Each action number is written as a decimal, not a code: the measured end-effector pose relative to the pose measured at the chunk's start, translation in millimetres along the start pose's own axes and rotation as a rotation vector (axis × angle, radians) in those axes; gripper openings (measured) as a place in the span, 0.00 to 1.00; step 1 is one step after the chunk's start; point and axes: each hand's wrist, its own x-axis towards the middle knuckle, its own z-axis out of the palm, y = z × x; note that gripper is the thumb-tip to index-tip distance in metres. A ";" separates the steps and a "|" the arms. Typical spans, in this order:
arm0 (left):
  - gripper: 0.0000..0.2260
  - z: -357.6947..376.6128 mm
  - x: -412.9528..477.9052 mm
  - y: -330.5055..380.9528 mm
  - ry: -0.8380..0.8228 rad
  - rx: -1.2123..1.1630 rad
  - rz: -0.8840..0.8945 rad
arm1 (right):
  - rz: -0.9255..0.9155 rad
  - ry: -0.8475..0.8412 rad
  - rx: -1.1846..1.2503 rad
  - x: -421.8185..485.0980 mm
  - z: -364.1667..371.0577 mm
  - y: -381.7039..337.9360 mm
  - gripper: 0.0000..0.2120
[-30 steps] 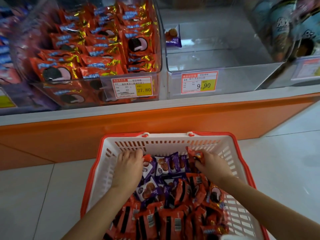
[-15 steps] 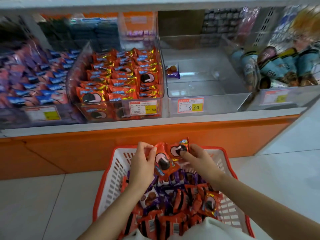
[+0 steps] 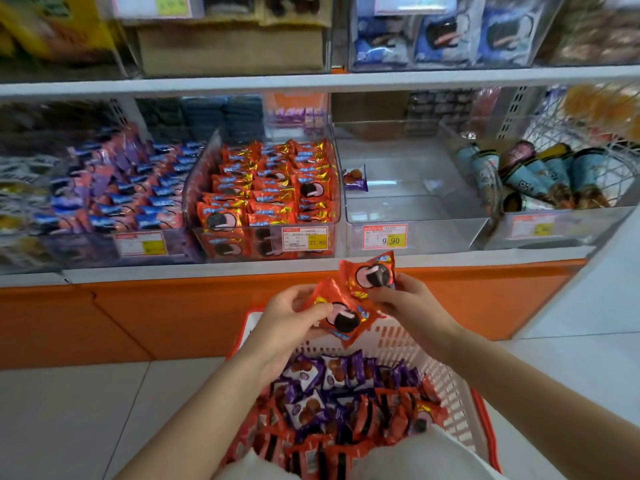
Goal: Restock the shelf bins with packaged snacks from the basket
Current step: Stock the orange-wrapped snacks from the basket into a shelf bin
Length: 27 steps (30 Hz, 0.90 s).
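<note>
Pinching lower red packet (image 3: 341,318), crinkly glossy foil, with left hand (image 3: 291,317). Gripping upper red packet (image 3: 372,273) with right hand (image 3: 412,299), packet edges overlapping. Holding both above the white lattice plastic basket (image 3: 450,382), heaped with red and purple packets (image 3: 304,375). Facing a clear rigid shelf bin (image 3: 194,188) stacked with matching red packs.

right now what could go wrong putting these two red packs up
1. The red-pack bin already looks heaped, so added packs may slide out.
2. The near-empty bin beside it holds one purple pack; the lower red pack in the left hand and upper red pack in the right hand could land there wrongly.
</note>
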 end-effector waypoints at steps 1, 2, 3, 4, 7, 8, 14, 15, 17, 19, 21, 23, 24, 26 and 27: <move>0.14 -2.4 -2.0 3.3 0.009 0.005 0.009 | -0.016 0.009 -0.032 -1.0 -0.9 -3.5 0.11; 0.12 -4.3 -5.1 7.7 0.016 0.005 0.025 | -0.031 0.011 -0.051 -2.8 -1.4 -7.9 0.11; 0.09 -6.1 -7.7 12.1 0.027 -0.006 0.043 | -0.045 0.004 -0.051 -4.8 -1.6 -12.4 0.11; 0.07 -8.1 -9.9 16.4 0.043 -0.027 0.065 | -0.059 -0.013 -0.037 -6.6 -1.3 -16.6 0.11; 0.04 -12.4 -14.1 32.2 0.133 -0.110 0.078 | -0.093 -0.059 -0.046 -10.1 1.8 -24.9 0.11; 0.05 -13.6 -15.7 38.2 0.159 -0.151 0.062 | -0.105 -0.068 -0.072 -11.4 3.3 -26.8 0.12; 0.08 -16.0 -23.3 63.8 0.217 -0.395 -0.049 | -0.166 -0.093 -0.196 -17.6 15.1 -37.8 0.13; 0.09 -15.3 -25.3 67.4 0.201 -0.435 -0.055 | -0.178 -0.089 -0.221 -18.0 17.0 -39.9 0.15; 0.09 -14.8 -29.4 73.0 0.161 -0.467 -0.045 | -0.194 -0.076 -0.268 -17.7 20.6 -45.7 0.15; 0.10 -15.2 -31.8 74.9 0.152 -0.435 -0.002 | -0.224 -0.048 -0.333 -15.5 23.7 -52.6 0.13; 0.13 -18.2 -32.5 72.4 0.193 -0.283 0.110 | -0.264 -0.016 -0.384 -11.3 26.2 -58.5 0.12; 0.16 -23.1 -33.7 70.6 0.275 -0.015 0.246 | -0.315 0.011 -0.451 -5.6 29.3 -64.2 0.14; 0.17 -26.3 -33.4 69.7 0.313 0.105 0.301 | -0.332 0.024 -0.489 -1.3 31.0 -66.9 0.16; 0.21 -33.3 -31.1 66.2 0.389 0.239 0.368 | -0.352 0.055 -0.557 7.6 34.9 -73.8 0.17; 0.20 -36.7 -30.1 65.0 0.427 0.270 0.391 | -0.356 0.072 -0.585 12.5 36.6 -77.3 0.18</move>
